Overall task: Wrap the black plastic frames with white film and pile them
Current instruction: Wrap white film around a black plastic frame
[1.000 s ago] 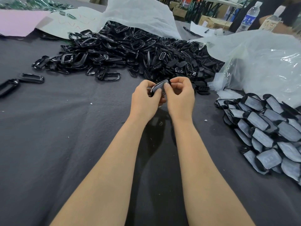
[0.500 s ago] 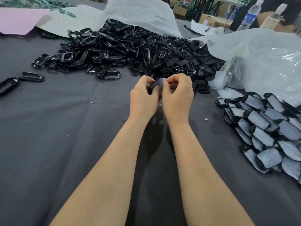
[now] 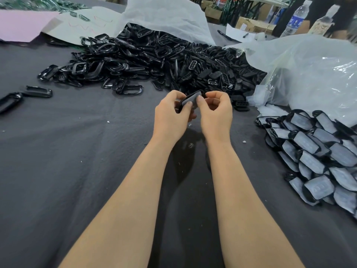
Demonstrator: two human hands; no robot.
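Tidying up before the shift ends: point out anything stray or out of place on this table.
One stray frame and a second stray frame lie alone on the cloth at far left, apart from the unwrapped heap. A few white scraps dot the cloth.

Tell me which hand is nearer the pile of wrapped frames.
Right. The right hand lies left of the pile of wrapped frames; the left hand lies farther left; both pinch one frame.

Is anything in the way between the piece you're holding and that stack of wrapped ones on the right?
Nothing visible. The left hand and right hand both grip the frame, and only grey cloth with a few white specks lies between it and the wrapped pile.
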